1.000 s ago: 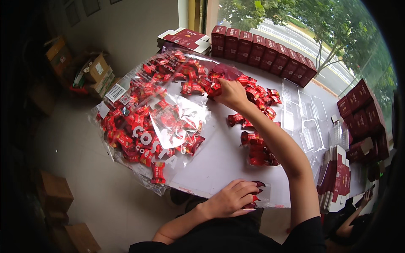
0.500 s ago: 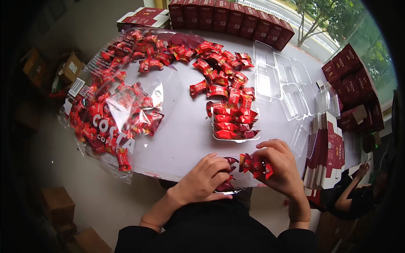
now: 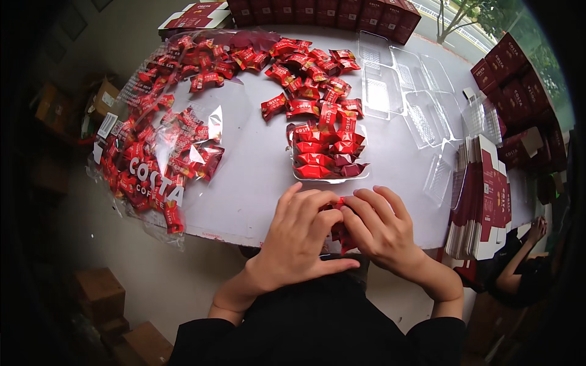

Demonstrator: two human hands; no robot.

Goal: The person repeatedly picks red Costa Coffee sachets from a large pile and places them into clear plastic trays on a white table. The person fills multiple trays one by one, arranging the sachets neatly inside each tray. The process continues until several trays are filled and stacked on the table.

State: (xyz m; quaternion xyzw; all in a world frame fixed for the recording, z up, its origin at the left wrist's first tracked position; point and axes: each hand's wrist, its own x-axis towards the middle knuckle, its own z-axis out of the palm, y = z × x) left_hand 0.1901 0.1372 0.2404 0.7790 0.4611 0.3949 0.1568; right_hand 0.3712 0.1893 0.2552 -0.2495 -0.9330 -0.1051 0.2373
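Table: here's the white table (image 3: 244,177), full of work, some of it finished by the look of things and plenty left.
Bag: big clear bag (image 3: 155,177) on the left, well stocked with red packets, so supply is far from used up.
Boxes: maroon boxes (image 3: 323,13) line the far edge, standing formed (whether they're filled, no telling from up here).
Flat cartons: a thick stack (image 3: 479,201) at the right, and these are yet to be folded up.
Clear trays: several spread (image 3: 427,116) on the right, no packets showing in them, so those look left to do.
Packed tray: just beyond the hands, rows of packets in this one (image 3: 329,180); nearly done, I'd judge.
Hands: left hand (image 3: 292,235) and right hand (image 3: 387,238) come together, fingertips curled onto packets; pinching or only pressing, can't tell.
Loose packets: a heap (image 3: 302,108) crowds the packed tray's far end, unpacked.
Handled packets: red ones (image 3: 343,239) between the hands, at the near table edge; half hidden, this batch looks mid-arrangement.
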